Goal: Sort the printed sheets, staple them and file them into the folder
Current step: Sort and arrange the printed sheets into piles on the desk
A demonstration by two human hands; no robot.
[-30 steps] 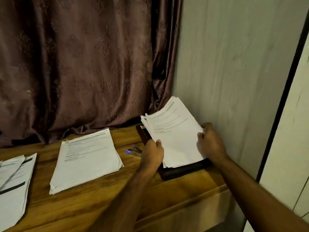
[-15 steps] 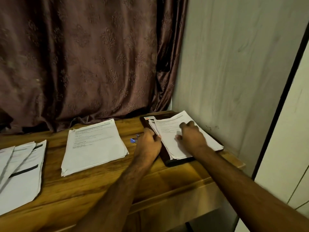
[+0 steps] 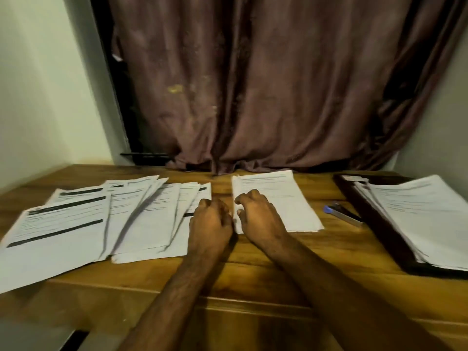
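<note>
Found the left hand (image 3: 211, 221) and the right hand (image 3: 258, 214) close together at the middle of the wooden table (image 3: 253, 279), knuckles up, fingers curled under; could not tell whether either pinched paper or merely rested on it. Placed the left at the 3 o'clock edge of the fanned sheets (image 3: 141, 219), and the right at the 9 o'clock edge of the neat stack (image 3: 278, 198), fingertips touching its side.

Judged the step as sorting: drawing the next sheets from the fan towards the stack. Called for lifting one set cleanly by its edge, not dragging, since the fan overlapped loosely and would have skewed; called also for checking the dark-barred headings before matching; then squaring edges against the tabletop before stapling.

Noted the stapler (image 3: 344, 215) at 3 o'clock of the stack, near it but apart, within the right hand's reach; further along at 3 o'clock lay the dark folder (image 3: 374, 224), open, with filed sheets (image 3: 425, 214) already on it, their edges slightly stepped. Saw a brown curtain (image 3: 278, 84) hanging at 12 o'clock, its hem touching the table's far side just behind the stack; could have snagged a lifted page. Marked the fan's 9 o'clock sheets as running out of view, possibly overhanging; risked sliding off if nudged.
</note>
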